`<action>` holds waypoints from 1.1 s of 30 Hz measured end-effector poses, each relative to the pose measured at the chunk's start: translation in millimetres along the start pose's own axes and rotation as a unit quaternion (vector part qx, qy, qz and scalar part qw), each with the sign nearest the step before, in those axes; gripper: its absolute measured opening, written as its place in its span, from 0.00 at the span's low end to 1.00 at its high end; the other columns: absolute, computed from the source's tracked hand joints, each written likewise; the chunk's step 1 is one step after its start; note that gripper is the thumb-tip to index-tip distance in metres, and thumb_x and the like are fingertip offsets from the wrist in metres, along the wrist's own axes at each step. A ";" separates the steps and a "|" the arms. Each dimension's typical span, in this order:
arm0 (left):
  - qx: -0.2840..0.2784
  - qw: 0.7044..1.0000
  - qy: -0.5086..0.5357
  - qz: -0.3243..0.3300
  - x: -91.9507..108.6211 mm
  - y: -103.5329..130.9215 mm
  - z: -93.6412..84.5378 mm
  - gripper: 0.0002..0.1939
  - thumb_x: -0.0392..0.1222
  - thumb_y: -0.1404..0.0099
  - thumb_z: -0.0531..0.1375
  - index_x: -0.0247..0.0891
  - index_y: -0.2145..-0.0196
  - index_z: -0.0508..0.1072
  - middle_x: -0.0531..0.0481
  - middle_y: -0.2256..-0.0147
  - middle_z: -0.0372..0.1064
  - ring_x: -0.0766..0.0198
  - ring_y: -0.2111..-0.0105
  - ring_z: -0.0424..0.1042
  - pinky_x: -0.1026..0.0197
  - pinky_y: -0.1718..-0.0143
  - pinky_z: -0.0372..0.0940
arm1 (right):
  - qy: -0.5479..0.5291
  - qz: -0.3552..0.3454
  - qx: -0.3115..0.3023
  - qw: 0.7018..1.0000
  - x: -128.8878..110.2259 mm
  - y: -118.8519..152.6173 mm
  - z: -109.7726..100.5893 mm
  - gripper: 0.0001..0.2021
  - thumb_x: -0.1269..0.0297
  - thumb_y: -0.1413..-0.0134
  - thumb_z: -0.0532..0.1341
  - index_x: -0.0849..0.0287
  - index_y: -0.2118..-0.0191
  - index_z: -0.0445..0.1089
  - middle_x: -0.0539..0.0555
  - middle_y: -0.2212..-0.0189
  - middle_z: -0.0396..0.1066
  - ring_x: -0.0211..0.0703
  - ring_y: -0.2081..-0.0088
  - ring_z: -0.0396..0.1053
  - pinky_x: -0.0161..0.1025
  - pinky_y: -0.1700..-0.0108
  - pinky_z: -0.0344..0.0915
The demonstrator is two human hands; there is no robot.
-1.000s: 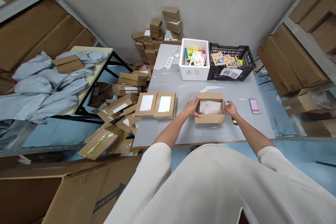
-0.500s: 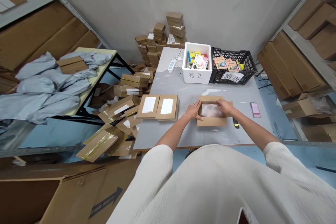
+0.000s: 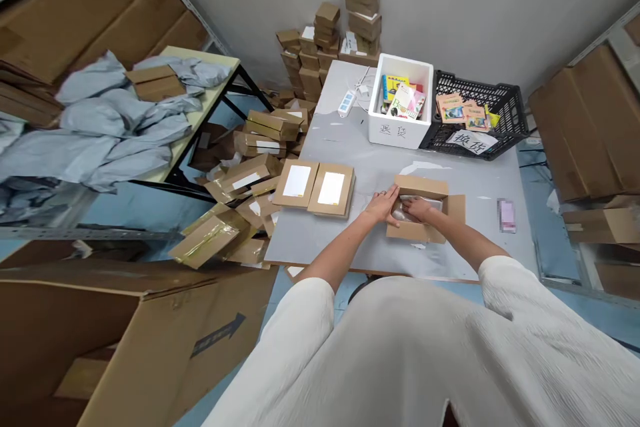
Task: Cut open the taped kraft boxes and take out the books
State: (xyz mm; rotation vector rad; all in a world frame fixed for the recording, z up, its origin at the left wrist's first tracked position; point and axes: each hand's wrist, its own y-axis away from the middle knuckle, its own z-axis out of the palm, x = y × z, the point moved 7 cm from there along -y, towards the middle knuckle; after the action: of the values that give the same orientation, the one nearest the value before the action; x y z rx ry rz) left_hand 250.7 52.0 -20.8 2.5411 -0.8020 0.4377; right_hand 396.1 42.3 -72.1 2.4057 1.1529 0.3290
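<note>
An open cardboard box (image 3: 417,231) lies on the grey table (image 3: 370,247), its flaps folded outward. Clear plastic-like wrapping (image 3: 429,203) shows inside it. My left hand (image 3: 384,205) rests on the box's left end, fingers spread, thumb toward the inside. My right hand (image 3: 418,208) reaches into the box and touches the wrapping; its fingertips point left, and whether they grip it cannot be told. Left of the box lie two flat stacks of brown cartons with white labels, the nearer one (image 3: 331,188) beside the other (image 3: 297,183).
Behind stand a white foam box (image 3: 400,133) and a black crate (image 3: 510,113) with booklets. A power strip (image 3: 347,103) lies at the back left, a pink item (image 3: 507,215) at the right. Cartons (image 3: 210,235) are heaped left of the table.
The camera view has shifted. My right hand has moved from the box's right edge down into the box, toward its left end. The right flap now shows folded out.
</note>
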 end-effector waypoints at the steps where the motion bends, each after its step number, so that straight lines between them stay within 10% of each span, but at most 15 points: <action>1: -0.002 1.000 -0.003 -0.001 0.0 0.7 0.4 0.81 0.76 0.50 0.74 0.43 0.17 0.31 0.31 0.18 0.30 0.28 0.29 0.62 0.42 0.32 0.57 | 0.001 0.000 -0.009 1.000 0.7 -3.0 6.1 0.22 0.70 0.43 0.67 0.59 0.42 0.78 0.65 0.39 0.78 0.60 0.39 0.73 0.49 0.36 0.68; 19: -0.013 0.999 -0.037 -0.019 -0.1 5.3 2.1 0.82 0.75 0.48 0.74 0.41 0.17 0.29 0.31 0.18 0.28 0.30 0.31 0.64 0.44 0.33 0.59 | -0.028 -0.021 0.003 0.999 4.6 -9.2 30.9 0.32 0.72 0.57 0.75 0.58 0.42 0.75 0.65 0.41 0.76 0.56 0.42 0.74 0.47 0.40 0.68; 26: -0.008 0.999 -0.038 -0.022 -0.8 5.3 2.6 0.83 0.74 0.49 0.76 0.43 0.17 0.28 0.32 0.18 0.28 0.30 0.31 0.65 0.44 0.34 0.59 | 0.003 -0.027 0.027 0.999 -5.0 -6.3 8.0 0.12 0.73 0.37 0.64 0.60 0.51 0.80 0.65 0.44 0.77 0.56 0.44 0.74 0.48 0.43 0.69; 33: -0.012 0.998 -0.055 -0.027 1.5 5.2 -0.9 0.82 0.73 0.49 0.77 0.43 0.17 0.28 0.31 0.18 0.28 0.30 0.31 0.65 0.45 0.34 0.61 | 0.043 -0.051 0.058 0.996 -8.0 19.6 -27.1 0.13 0.69 0.29 0.58 0.63 0.49 0.81 0.68 0.43 0.76 0.57 0.45 0.71 0.48 0.45 0.64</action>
State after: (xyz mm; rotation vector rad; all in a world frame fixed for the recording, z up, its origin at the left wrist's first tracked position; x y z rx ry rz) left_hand 248.6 47.9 -17.8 2.5766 -0.7702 0.2728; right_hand 393.6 33.2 -39.0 2.4411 1.3632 0.3437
